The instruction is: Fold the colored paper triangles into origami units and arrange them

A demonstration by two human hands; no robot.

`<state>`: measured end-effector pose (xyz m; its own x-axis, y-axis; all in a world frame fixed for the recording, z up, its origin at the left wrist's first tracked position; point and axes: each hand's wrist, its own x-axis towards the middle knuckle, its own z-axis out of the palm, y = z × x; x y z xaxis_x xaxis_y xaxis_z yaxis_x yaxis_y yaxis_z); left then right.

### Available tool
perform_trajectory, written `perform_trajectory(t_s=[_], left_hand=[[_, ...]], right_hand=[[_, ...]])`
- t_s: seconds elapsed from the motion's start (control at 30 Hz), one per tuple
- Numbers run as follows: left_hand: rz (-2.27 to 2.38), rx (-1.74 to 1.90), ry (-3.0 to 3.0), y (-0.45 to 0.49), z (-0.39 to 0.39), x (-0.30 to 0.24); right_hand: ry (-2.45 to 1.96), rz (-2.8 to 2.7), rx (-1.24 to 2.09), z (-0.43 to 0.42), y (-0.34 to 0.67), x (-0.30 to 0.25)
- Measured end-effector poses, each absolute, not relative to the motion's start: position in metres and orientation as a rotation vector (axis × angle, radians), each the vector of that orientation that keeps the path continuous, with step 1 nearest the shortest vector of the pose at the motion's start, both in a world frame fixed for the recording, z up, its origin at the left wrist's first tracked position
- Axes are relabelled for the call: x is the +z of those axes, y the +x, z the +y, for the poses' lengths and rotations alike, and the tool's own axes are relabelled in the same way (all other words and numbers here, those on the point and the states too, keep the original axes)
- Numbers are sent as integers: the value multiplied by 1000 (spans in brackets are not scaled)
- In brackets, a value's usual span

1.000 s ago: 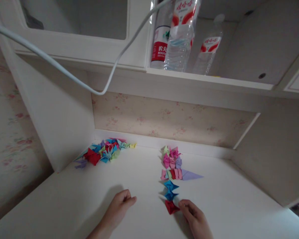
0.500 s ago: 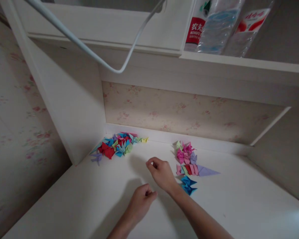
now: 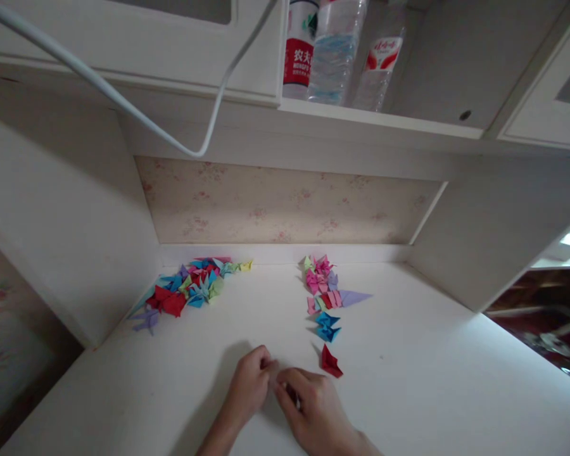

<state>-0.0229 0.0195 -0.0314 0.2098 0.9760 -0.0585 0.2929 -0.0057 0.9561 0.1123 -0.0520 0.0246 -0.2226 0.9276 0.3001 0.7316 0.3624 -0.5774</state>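
Low in the middle of the view, my left hand (image 3: 251, 383) is closed in a pinch above the white desk. My right hand (image 3: 316, 405) is pinched too, close beside it, thumb and forefinger near the left fingertips. Whatever lies between the fingers, if anything, is hidden. Just beyond my right hand is a red folded-paper piece (image 3: 330, 362). Farther back come blue folded-paper pieces (image 3: 327, 327), then a row of pink, red and green ones (image 3: 323, 301) with a purple pointed piece (image 3: 355, 297). Behind these sits a pink paper cluster (image 3: 319, 273).
A mixed pile of colourful folded-paper pieces (image 3: 190, 285) lies at the back left of the desk (image 3: 408, 380). A white cable (image 3: 197, 152) hangs in front of the upper cabinet. Plastic bottles (image 3: 335, 60) stand on the shelf above. Side panels (image 3: 484, 221) border the desk.
The view has swung to the right. My right hand has come back towards me and beside my left hand. The red paper piece, out of sight before, now shows.
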Motion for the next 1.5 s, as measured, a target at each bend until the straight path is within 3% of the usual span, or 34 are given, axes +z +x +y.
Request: perform_trajectory(t_s=[0.23, 0.5, 1.07, 1.3, 1.5], left_hand=[[1305, 838, 1684, -25, 21, -30], [1296, 818, 1717, -24, 19, -32], [1269, 790, 1691, -24, 18, -31], [1269, 810, 1672, -23, 20, -32], [1246, 834, 1645, -23, 18, -26]], right_hand=[[-1740, -2118, -24, -74, 184, -21], [-1797, -2188, -196, -61, 226, -32], [-1848, -2135, -167, -41, 237, -30], [-1614, -2096, -190, -50, 235, -35], [-1357, -2070, 280, -22, 176, 18]])
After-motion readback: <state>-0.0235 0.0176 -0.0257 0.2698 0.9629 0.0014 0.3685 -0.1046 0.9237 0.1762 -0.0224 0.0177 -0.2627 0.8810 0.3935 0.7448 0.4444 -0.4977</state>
